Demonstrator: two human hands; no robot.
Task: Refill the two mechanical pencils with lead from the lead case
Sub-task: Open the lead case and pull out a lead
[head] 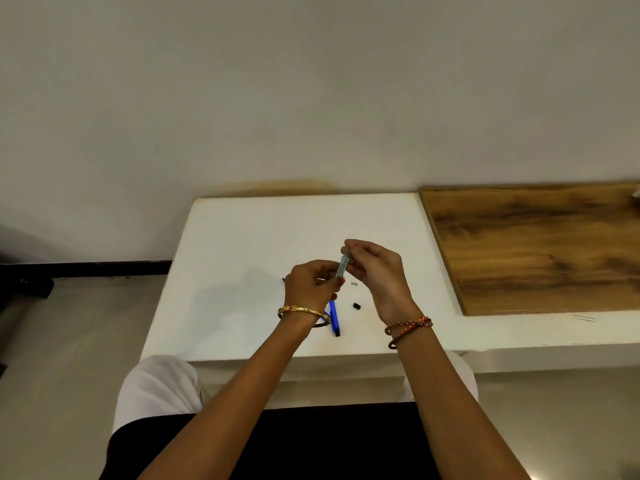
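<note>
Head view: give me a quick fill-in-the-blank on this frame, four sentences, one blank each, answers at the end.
1. The lead case is held above the white table by ____ hands.
2. The pencil lying on the table is ____ in colour.
3. The small black cap lies on the table between the two ____.
4. The wooden board lies to the ____ of the right hand.

Missing words: both; blue; wrists; right

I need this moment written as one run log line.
left hand: pinches lead case | right hand: holds its top | blue pencil: on white table | black cap: on table
</note>
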